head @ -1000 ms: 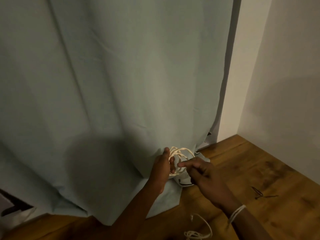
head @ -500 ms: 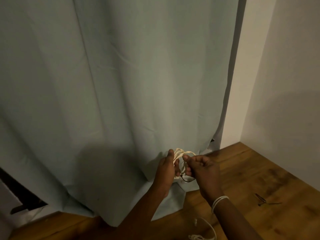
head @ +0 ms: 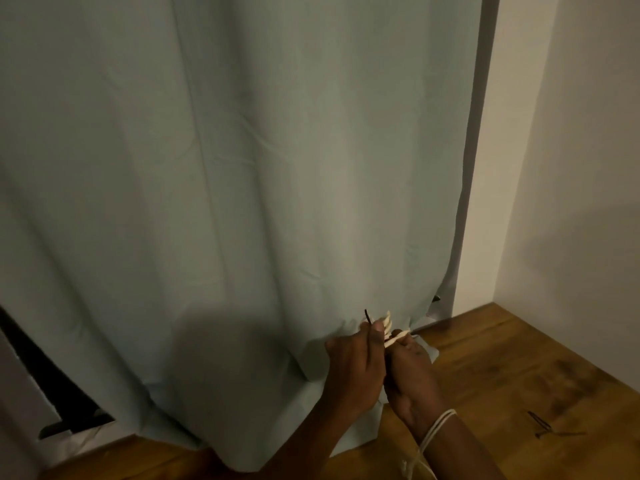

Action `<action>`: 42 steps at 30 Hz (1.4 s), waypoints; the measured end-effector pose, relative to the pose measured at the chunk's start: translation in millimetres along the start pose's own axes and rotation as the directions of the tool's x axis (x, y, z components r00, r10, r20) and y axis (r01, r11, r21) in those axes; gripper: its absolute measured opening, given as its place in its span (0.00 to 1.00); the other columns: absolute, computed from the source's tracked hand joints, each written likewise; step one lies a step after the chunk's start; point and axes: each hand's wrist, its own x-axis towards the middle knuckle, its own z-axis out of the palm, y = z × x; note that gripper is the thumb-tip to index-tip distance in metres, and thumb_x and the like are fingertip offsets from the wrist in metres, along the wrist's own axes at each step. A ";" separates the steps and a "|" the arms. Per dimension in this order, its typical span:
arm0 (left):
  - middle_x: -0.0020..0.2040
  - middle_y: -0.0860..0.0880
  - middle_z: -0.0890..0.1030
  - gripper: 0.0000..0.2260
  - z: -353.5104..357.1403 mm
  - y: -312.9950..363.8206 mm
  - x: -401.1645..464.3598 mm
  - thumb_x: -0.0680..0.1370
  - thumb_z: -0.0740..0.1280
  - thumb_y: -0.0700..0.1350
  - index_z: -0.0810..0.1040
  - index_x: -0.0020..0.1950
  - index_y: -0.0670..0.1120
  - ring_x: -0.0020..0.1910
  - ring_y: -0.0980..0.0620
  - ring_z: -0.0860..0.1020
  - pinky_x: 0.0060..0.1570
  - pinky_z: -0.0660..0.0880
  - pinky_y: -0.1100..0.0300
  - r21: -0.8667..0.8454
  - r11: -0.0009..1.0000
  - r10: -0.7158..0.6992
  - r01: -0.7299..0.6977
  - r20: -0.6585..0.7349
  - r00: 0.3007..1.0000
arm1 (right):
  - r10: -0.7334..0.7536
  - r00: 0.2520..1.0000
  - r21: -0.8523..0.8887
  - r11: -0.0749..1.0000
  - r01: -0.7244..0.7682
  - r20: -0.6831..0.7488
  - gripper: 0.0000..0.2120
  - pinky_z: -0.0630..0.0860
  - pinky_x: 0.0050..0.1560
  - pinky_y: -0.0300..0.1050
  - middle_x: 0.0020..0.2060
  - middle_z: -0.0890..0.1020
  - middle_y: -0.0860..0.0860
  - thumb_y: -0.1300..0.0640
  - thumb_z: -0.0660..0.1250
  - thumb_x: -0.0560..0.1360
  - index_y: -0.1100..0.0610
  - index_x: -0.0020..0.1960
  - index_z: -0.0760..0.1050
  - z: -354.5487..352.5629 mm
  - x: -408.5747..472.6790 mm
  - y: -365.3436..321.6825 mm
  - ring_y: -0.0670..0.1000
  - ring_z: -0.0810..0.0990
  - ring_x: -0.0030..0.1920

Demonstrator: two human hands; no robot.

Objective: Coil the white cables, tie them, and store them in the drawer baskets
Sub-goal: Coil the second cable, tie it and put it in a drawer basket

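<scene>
My left hand (head: 353, 368) and right hand (head: 410, 379) both pinch the coiled white cable (head: 388, 330) in front of the curtain (head: 242, 202), dark tie (head: 367, 317) poking up. Cable seems light, floppy, springy; grip across bundled loops. More cable (head: 437, 427) loops my right wrist. No baskets visible.

Hands: two, left hand (head: 353, 367) and right hand (head: 410, 379).
White cable coils: one (head: 388, 329), held between both hands.
Cable strands round right wrist: one bunch (head: 437, 427).
Dark ties: one (head: 367, 317) at the coil; two, perhaps more, on the floor (head: 542, 426).
Curtains: one (head: 242, 168).
</scene>
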 end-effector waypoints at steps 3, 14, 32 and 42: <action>0.27 0.50 0.77 0.26 -2.7 -5.3 0.4 0.81 0.50 0.60 0.78 0.36 0.47 0.35 0.55 0.76 0.37 0.66 0.66 0.041 0.999 0.037 -0.034 -0.066 0.997 | -0.011 0.998 0.047 0.999 0.008 0.056 0.04 0.64 0.21 0.38 0.25 0.69 0.55 0.67 0.61 0.79 0.63 0.49 0.74 1.7 -4.8 -0.1 0.47 0.65 0.22; 0.29 0.54 0.80 0.24 -7.6 12.5 -5.8 0.79 0.50 0.57 0.81 0.39 0.47 0.32 0.57 0.79 0.36 0.74 0.60 0.054 0.998 -0.020 0.026 -0.110 0.994 | -0.029 0.994 0.239 0.971 0.002 0.109 0.17 0.76 0.41 0.50 0.39 0.77 0.63 0.55 0.69 0.72 0.65 0.55 0.76 8.5 -20.8 1.2 0.57 0.76 0.38; 0.31 0.60 0.73 0.13 -27.8 4.0 2.8 0.81 0.61 0.45 0.62 0.40 0.56 0.35 0.65 0.78 0.30 0.69 0.73 0.066 0.992 -0.096 0.106 -0.146 0.985 | 0.108 0.962 0.131 0.981 -0.145 0.252 0.15 0.71 0.22 0.37 0.27 0.74 0.57 0.70 0.60 0.79 0.63 0.64 0.73 14.2 -22.9 -7.7 0.48 0.68 0.24; 0.31 0.54 0.77 0.08 -15.7 -28.4 -9.9 0.80 0.55 0.52 0.63 0.42 0.53 0.31 0.59 0.76 0.35 0.71 0.62 0.075 0.956 -0.265 0.282 -0.188 0.946 | 0.338 0.921 0.109 0.925 -0.363 0.193 0.19 0.70 0.14 0.36 0.19 0.77 0.60 0.69 0.53 0.82 0.66 0.33 0.70 18.2 -22.9 -13.8 0.52 0.73 0.13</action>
